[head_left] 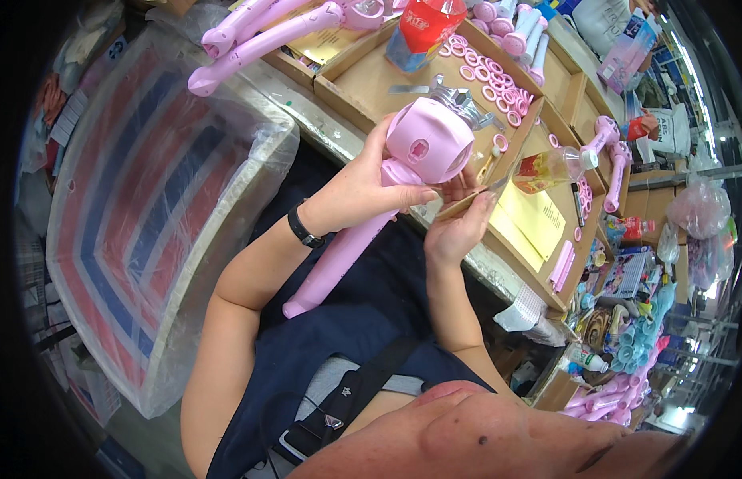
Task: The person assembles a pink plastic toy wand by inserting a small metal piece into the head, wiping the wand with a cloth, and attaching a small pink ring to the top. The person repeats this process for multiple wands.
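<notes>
The left hand [363, 188] has its grip closed around the neck of a pink handheld appliance [419, 148], just below its round head; the long handle runs down toward 7 o'clock over the person's lap. The appliance is held above the near edge of the counter [331, 128]. The right hand [459, 227] sits at 4 o'clock of the head, its fingers pinched closed on a thin flat strip [466, 199] that touches the head's underside.

At 12 o'clock of the head, a cardboard tray [371, 76] holds a scatter of pink rings [486, 76] and a red-topped plastic bottle [423, 28]. At 3 o'clock, a clear bottle [550, 168] lies on its side beside yellow sheets [534, 219]. At 10 o'clock, several more pink appliances [259, 36] lie stacked. A large bin [163, 215] lined with clear plastic, striped red and blue, stands at 9 o'clock, close against the left forearm.
</notes>
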Motion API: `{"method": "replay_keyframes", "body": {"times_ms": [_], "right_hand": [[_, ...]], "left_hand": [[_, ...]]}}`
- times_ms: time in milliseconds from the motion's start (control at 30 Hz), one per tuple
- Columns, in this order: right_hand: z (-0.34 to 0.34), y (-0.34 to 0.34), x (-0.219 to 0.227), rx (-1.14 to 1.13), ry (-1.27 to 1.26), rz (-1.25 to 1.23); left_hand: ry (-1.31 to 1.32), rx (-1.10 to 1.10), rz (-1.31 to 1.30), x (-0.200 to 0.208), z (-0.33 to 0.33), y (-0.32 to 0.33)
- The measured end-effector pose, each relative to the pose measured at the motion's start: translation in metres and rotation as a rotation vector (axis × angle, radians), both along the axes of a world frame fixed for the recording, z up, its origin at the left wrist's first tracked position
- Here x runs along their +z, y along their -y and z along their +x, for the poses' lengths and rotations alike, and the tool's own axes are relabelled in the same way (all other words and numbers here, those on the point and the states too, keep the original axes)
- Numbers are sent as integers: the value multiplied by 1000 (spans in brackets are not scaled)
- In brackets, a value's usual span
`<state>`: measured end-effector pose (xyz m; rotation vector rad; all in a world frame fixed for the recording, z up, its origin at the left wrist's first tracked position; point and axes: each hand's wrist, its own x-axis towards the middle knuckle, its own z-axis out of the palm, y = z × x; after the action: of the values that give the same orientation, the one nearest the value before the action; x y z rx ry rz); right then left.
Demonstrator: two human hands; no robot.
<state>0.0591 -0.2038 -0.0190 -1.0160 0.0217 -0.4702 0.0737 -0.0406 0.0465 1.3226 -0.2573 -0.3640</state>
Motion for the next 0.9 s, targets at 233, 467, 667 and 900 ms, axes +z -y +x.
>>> {"method": "replay_keyframes", "body": {"times_ms": [233,467,667,900], "right_hand": [[-11,33,42,-231,176,-1051],[-3,28,53,-221,313,-1317],[-1,30,57,-162,390,-1377],[-2,30,55,-190,356,-1378]], "left_hand": [[195,16,162,-31,-5,5],[112,11,152,-40,-13,9],[198,54,162,-43,-12,12],[170,63,150,-46,-14,13]]}}
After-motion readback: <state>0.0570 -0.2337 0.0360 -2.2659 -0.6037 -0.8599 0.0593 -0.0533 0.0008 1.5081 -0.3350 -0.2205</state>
